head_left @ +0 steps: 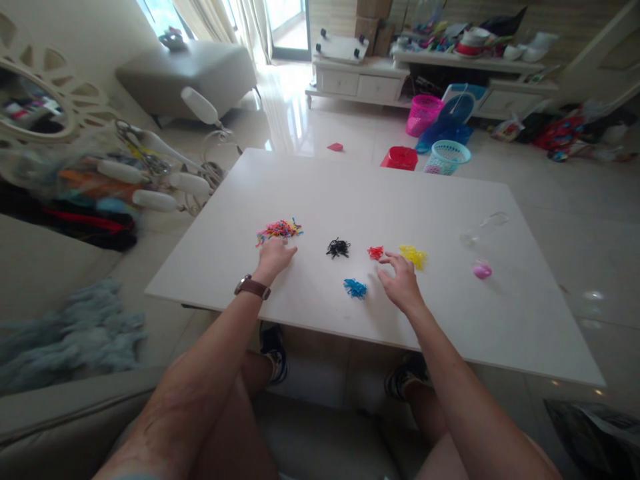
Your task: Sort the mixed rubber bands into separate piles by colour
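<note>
My left hand (275,259), with a watch on its wrist, is at the near edge of a mixed multicoloured pile of what look like small rubber bands (280,230). Its thumb sticks out to the side, and the fingertips are partly hidden against the pile. Between a small red pile (375,253) and a yellow pile (413,257) is my right hand (401,279), thumb and fingers apart, index fingertip close to the red one. I see nothing in its grasp. A black pile (339,248) lies between the hands, with a blue pile (355,288) nearer me.
The piles lie on a white table (320,193). Toward its right side are a pink round object (482,270) and a clear transparent item (484,229). Beyond the far edge stand a red container (401,157) and a light-blue basket (449,155). A white lamp stand (165,153) is at left.
</note>
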`<state>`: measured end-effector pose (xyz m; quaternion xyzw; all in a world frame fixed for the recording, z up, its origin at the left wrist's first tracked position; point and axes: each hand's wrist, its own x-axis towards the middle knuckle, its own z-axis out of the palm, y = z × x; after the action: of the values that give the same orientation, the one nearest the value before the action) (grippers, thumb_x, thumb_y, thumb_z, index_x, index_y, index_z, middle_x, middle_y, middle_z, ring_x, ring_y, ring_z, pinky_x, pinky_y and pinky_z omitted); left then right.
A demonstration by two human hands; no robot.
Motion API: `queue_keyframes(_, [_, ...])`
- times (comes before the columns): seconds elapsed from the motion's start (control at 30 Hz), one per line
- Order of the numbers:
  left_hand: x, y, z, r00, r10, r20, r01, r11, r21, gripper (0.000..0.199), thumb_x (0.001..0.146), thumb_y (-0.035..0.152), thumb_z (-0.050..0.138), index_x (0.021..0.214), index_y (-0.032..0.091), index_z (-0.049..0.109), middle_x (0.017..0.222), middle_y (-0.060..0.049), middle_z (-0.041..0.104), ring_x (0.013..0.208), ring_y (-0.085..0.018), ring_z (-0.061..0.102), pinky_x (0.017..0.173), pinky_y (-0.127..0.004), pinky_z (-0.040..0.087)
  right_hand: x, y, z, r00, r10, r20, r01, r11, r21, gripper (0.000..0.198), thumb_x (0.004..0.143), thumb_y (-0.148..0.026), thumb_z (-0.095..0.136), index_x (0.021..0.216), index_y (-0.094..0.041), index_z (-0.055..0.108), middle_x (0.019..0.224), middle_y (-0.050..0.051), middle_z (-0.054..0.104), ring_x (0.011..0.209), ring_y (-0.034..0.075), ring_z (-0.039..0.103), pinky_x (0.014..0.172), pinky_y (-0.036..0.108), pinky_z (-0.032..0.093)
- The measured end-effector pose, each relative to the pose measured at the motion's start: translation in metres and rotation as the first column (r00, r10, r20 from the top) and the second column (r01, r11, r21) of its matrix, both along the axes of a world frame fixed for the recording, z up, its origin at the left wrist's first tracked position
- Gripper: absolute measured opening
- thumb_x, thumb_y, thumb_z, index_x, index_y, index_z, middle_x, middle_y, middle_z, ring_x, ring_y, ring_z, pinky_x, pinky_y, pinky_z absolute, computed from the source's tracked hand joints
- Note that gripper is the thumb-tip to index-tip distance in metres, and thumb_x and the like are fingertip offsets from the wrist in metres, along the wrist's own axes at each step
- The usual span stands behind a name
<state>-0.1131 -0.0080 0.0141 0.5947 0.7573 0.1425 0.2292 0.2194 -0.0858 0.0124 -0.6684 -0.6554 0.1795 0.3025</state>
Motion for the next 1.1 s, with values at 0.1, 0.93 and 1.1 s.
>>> queue_keyframes(0.1, [0.008,-0.006,0.010,0.991,0.000,0.133,-0.009,0.998,0.065,0.029,0.079,0.026,0.065,0.100,0.014,0.080,0.104,-0.013,0.078,0.099,-0.025,0.070,0.092,-0.033,0.049,-0.002,0.000,0.000,1.000,0.016,-0.012,-0.016,1.000,0.005,0.019,0.081,-0.028,0.060,0.097,-0.024,0.068,0.130,0.009,0.065,0.124,0.033,0.053,0.110,0.057,0.038])
queue_keyframes(0.93, [0.091,-0.037,0.011,0.567,-0.253,0.784,0.358,0.933,0.042,0.025,0.069,0.030,0.082,0.088,0.015,0.074,0.077,-0.006,0.074,0.071,-0.016,0.067,0.064,-0.026,0.050,-0.025,-0.017,0.030,0.882,0.386,-0.270,-0.400,0.916,0.001,0.030,0.091,-0.032,0.061,0.119,-0.032,0.072,0.141,0.005,0.062,0.131,0.025,0.055,0.100,0.047,0.053])
queue_keyframes(1.1, [0.091,-0.039,0.012,0.600,-0.365,0.712,0.426,0.899,0.102,0.016,0.074,0.029,0.078,0.084,0.016,0.077,0.079,-0.006,0.076,0.075,-0.017,0.068,0.069,-0.027,0.051,-0.027,-0.019,0.030,0.869,0.403,-0.288,-0.423,0.906,-0.008,0.030,0.092,-0.033,0.062,0.119,-0.032,0.072,0.126,0.005,0.070,0.122,0.024,0.061,0.093,0.043,0.056])
